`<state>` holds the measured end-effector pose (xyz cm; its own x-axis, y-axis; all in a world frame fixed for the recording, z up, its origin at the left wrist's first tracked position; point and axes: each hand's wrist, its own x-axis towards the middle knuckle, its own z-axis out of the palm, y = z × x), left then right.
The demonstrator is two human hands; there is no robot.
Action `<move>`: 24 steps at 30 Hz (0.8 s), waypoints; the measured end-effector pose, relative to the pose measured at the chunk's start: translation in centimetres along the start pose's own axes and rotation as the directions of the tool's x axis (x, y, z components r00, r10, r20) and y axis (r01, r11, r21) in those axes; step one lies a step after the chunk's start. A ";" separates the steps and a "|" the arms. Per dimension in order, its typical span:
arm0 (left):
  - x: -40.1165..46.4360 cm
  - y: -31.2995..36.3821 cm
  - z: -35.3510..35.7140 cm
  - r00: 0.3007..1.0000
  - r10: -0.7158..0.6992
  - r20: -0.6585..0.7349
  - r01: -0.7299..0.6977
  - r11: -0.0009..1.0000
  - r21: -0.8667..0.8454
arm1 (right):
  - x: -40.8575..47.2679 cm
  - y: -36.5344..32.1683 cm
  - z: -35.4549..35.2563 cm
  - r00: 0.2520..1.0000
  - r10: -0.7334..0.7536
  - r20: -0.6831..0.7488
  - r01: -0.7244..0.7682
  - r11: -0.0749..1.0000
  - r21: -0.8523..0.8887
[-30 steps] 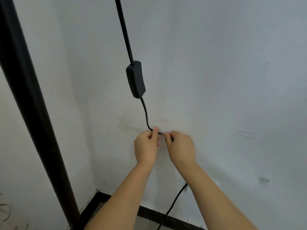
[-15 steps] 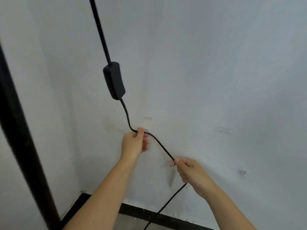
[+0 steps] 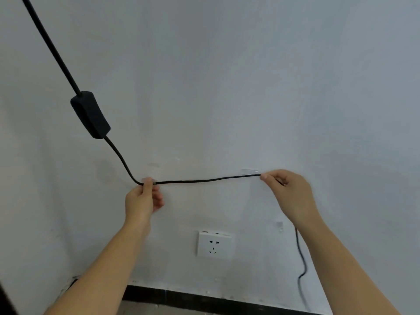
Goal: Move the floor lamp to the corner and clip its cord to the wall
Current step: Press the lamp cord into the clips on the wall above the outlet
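Observation:
The lamp's black cord [image 3: 204,180] comes down from the top left through an inline switch box [image 3: 90,115], bends, then runs almost level along the white wall. My left hand [image 3: 143,200] pinches the cord at the bend, right at a clear wall clip [image 3: 148,179]. My right hand [image 3: 292,196] pinches the cord farther right, just under a second clear clip [image 3: 249,171]. Past my right hand the cord hangs down toward the floor [image 3: 301,258]. Only a dark sliver of the lamp pole shows at the bottom left edge.
A white wall socket [image 3: 214,245] sits low on the wall between my forearms. Another clear clip [image 3: 279,225] is stuck on the wall below my right wrist. A black skirting strip [image 3: 204,300] runs along the floor.
My right hand has slid right and up along the cord, pulling it out level toward the second clip. The view has swung right; the lamp pole has left the frame and the socket has appeared.

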<state>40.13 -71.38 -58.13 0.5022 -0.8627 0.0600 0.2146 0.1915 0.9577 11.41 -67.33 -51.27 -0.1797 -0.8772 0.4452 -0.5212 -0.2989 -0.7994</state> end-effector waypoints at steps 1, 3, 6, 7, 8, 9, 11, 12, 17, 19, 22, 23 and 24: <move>0.0 0.0 0.0 1.000 -0.011 0.000 0.011 1.000 -0.002 | 0.2 -0.3 0.1 1.000 0.006 -0.011 -0.006 1.000 -0.010; 0.0 0.2 -0.1 1.000 -0.024 -0.004 0.024 1.000 0.000 | 0.6 -0.5 0.1 1.000 0.029 -0.011 -0.030 0.999 -0.013; 0.2 0.2 -0.2 1.000 -0.022 -0.010 0.022 0.999 0.026 | 0.9 -0.7 0.0 1.000 0.026 -0.009 -0.026 1.000 -0.014; 0.2 0.1 -0.2 1.000 -0.019 -0.013 0.019 0.999 0.031 | 1.0 -0.8 -0.1 1.000 0.029 -0.002 -0.029 0.999 -0.015; 0.2 0.1 -0.2 1.000 -0.016 -0.019 0.016 0.999 0.036 | 1.1 -0.8 -0.1 0.999 0.042 0.010 -0.042 0.999 -0.024; 0.2 0.1 -0.2 1.000 -0.015 -0.025 0.016 0.999 0.041 | 1.1 -0.7 -0.1 0.997 0.066 0.027 -0.065 0.997 -0.041; 0.2 0.0 -0.2 0.999 -0.018 -0.030 0.019 0.999 0.041 | 1.0 -0.1 0.1 0.988 0.135 0.075 -0.132 0.991 -0.037; 0.1 0.1 -0.2 0.999 -0.020 -0.027 0.021 0.999 0.038 | 0.8 0.4 0.2 0.975 0.189 0.118 -0.193 0.981 0.021; 0.0 0.5 -0.4 0.998 -0.065 0.018 0.065 0.998 0.026 | -0.8 3.1 -0.4 0.868 0.357 0.344 -0.457 0.845 0.276; 0.0 0.6 -0.4 0.995 -0.090 0.034 0.090 0.996 0.005 | -1.7 5.1 -1.7 0.855 0.376 0.357 -0.488 0.818 0.306; 0.0 0.6 -0.2 0.995 -0.092 0.033 0.093 0.995 -0.021 | -3.2 8.8 -3.3 0.854 0.441 0.274 -0.514 0.792 0.328; 0.1 0.6 -0.1 0.996 -0.088 0.026 0.089 0.996 -0.023 | -3.8 10.0 -3.3 0.855 0.458 0.243 -0.518 0.785 0.339; 0.1 0.6 0.0 0.996 -0.082 0.022 0.083 0.996 -0.024 | -4.5 11.1 -3.0 0.854 0.471 0.221 -0.521 0.775 0.357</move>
<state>40.34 -71.34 -57.60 0.4645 -0.8855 -0.0128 0.2750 0.1305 0.9525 3.93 -65.56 -60.97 -0.2144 -0.9730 -0.0859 -0.0125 0.0906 -0.9958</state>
